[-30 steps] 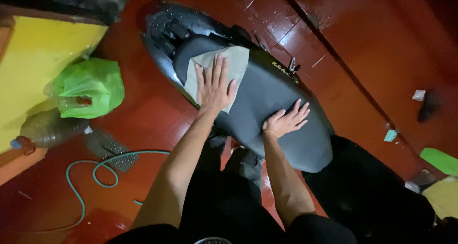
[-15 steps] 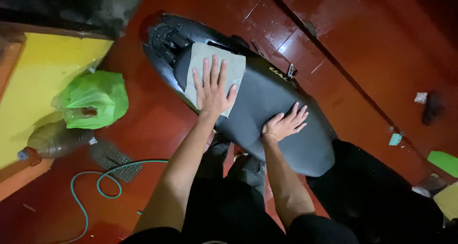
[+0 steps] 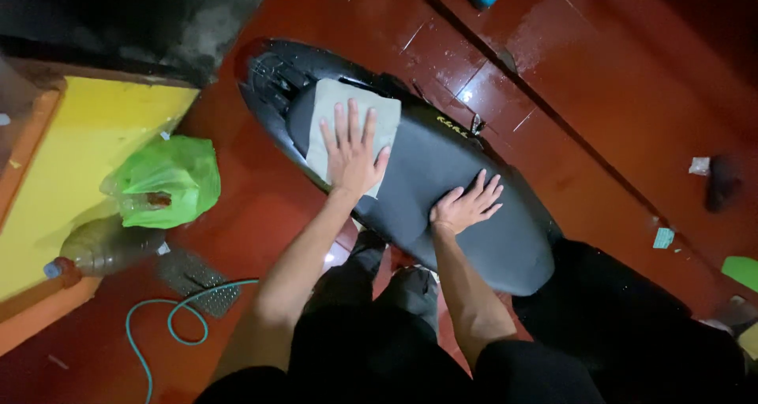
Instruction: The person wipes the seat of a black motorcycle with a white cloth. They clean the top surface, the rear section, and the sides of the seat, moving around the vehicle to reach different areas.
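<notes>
Across the middle of the frame, running from upper left to lower right, lies the black scooter seat (image 3: pixel 458 191), and on its upper-left end sits a folded grey cloth (image 3: pixel 332 112). I see my left hand (image 3: pixel 351 155) flat on that cloth, fingers spread wide and pointing toward the top of the frame, palm pressing down; it grips nothing, only covers the lower right part of the cloth. My right hand (image 3: pixel 466 206) rests directly on the bare seat, just to the lower right of the cloth, also open, fingers fanned toward the upper right, closed around nothing. The two hands are near each other but not touching.

Around the seat is a glossy red tiled floor (image 3: pixel 600 112). At the left edge I see a green plastic bag (image 3: pixel 170 179) beside a yellow surface (image 3: pixel 71 159), with a clear plastic bottle (image 3: pixel 99 250) just below the bag. A teal hose (image 3: pixel 170 321) curls at lower left next to a metal drain grate (image 3: pixel 193 278).
</notes>
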